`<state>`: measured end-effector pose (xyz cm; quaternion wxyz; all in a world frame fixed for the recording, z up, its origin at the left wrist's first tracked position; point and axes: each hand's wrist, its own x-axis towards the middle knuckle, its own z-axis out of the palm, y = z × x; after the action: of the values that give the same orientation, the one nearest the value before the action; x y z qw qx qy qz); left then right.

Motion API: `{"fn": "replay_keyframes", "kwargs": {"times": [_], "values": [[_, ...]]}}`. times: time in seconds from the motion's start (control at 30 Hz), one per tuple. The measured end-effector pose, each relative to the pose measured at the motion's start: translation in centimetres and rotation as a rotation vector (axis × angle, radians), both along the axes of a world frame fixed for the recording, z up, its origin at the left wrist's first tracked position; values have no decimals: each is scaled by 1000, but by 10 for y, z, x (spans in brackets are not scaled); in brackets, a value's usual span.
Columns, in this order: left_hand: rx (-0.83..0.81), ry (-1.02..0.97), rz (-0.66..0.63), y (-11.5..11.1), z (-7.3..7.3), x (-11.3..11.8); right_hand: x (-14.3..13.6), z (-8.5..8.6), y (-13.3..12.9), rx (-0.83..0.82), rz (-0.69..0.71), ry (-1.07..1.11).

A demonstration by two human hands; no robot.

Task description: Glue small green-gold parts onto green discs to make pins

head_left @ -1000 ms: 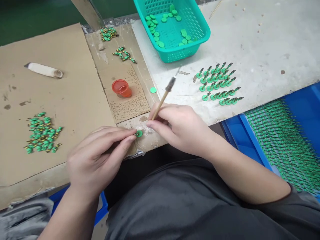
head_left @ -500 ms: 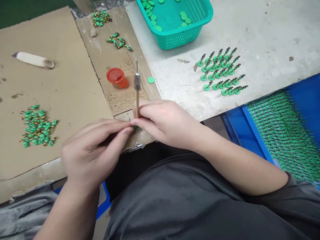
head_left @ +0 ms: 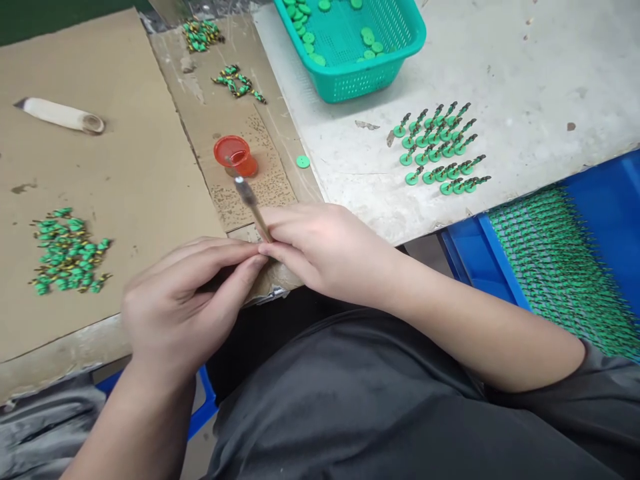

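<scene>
My right hand [head_left: 330,250] is closed round a slim wooden-handled tool [head_left: 260,223]. The tool's dark collar and pale end lean up and to the left, toward a small red cup [head_left: 233,155] with liquid in it. Thumb and forefinger of my left hand [head_left: 183,300] are pinched together at the table's front edge. Their tips meet the right fingertips, and whatever they hold is hidden. A single green disc [head_left: 303,161] with small holes lies just beyond my right hand.
Small green, yellow and black figures [head_left: 70,253] lie heaped at left, near a white tapered tube [head_left: 63,115]. A teal basket [head_left: 370,83] holds green discs. Rows of figures on discs [head_left: 440,147] stand at right, above a blue tray [head_left: 505,257] packed with more.
The tool in my right hand has tipped from upright to leaning left. The green bit that showed under my fingertips is now covered. The view has shifted slightly.
</scene>
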<state>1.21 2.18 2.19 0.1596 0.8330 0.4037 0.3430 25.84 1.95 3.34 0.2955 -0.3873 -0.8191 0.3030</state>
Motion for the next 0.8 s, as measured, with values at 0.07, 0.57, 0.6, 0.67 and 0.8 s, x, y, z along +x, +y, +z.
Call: {"fn": "replay_keyframes", "kwargs": {"times": [0.07, 0.57, 0.6, 0.67, 0.8], "values": [[-10, -1, 1, 0, 1, -1, -1, 6, 0, -20, 7, -19], [-58, -57, -4, -2, 2, 2, 2, -19, -14, 33, -104, 105], [-58, -50, -4, -3, 2, 2, 2, -19, -14, 33, -108, 99], [-57, -45, -10, -3, 2, 2, 1, -18, -14, 35, -117, 92], [-58, -57, -28, -3, 0, 0, 0, -14, -15, 26, -112, 76]]}}
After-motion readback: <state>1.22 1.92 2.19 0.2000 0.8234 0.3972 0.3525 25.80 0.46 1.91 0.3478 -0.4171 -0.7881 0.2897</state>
